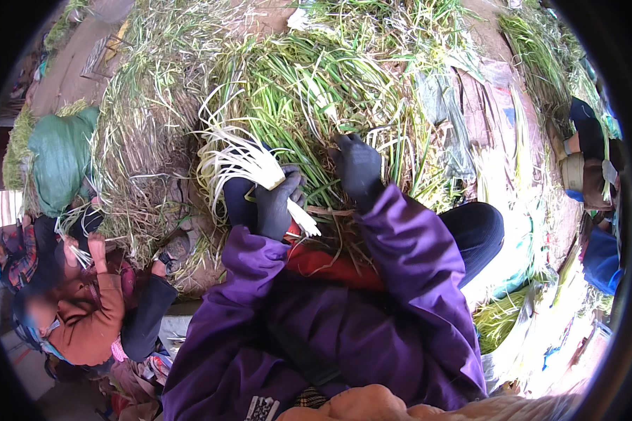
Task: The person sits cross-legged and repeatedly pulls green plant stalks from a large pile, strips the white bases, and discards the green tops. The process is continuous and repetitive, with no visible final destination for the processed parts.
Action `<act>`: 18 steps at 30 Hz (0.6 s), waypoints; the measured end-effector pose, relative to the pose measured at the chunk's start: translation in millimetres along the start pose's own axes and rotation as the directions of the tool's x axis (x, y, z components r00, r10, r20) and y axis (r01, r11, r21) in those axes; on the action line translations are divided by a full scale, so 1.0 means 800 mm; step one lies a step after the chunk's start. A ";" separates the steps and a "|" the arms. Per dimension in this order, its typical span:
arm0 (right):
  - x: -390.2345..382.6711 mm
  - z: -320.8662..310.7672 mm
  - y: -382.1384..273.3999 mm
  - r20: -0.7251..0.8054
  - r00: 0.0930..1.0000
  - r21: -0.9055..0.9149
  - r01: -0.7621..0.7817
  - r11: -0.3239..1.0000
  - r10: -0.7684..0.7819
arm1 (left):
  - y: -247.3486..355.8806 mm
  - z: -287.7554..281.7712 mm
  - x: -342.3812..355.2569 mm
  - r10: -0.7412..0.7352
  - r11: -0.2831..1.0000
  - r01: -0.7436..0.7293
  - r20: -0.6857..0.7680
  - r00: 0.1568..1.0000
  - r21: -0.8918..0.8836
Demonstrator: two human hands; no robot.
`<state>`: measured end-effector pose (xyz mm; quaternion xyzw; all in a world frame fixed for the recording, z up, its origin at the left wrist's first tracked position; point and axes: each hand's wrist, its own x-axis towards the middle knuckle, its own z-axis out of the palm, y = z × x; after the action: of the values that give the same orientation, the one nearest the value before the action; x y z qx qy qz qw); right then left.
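My left hand (277, 205), in a dark grey glove, is closed around a bunch of chives (249, 160). Its pale leaves fan out to the upper left, and the white stalk ends stick out below the fist. My right hand (358, 168), gloved alike, is at the near edge of a heap of loose green chives (316, 84). Its fingers are curled down at the leaves, and whatever they hold is hidden. The heap lies just beyond my knees, with dry, brownish strands mixed into its near side.
On the left a person (91, 309) in a brown top sits holding some stalks, near a green sack (60, 161). More strewn chives (137, 133) lie between us. Plastic sheeting (446, 119) and another person's dark-clad legs (586, 133) are at the right.
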<state>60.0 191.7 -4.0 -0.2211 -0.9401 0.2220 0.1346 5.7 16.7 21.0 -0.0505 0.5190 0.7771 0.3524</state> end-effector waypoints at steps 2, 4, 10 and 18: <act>0.017 0.025 0.004 0.090 0.992 0.024 -0.090 0.996 0.088 | 0.000 -0.002 0.000 -0.005 1.000 0.005 0.011 1.000 -0.005; 0.026 0.034 0.012 0.016 0.998 0.327 -0.055 0.943 0.053 | -0.001 -0.004 0.000 -0.014 1.000 0.014 0.016 1.000 -0.018; -0.001 0.006 0.006 0.245 0.930 0.726 -0.363 0.584 0.273 | -0.003 -0.008 0.005 0.012 0.999 -0.009 0.055 0.998 -0.046; -0.038 -0.007 -0.038 0.159 0.968 0.706 -0.250 0.663 0.195 | -0.005 -0.003 -0.003 0.085 0.996 -0.085 0.000 0.996 0.012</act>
<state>77.4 154.8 10.3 -0.2556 -0.7474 0.5948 0.1494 9.3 14.5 17.8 -0.0265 0.5254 0.7882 0.3193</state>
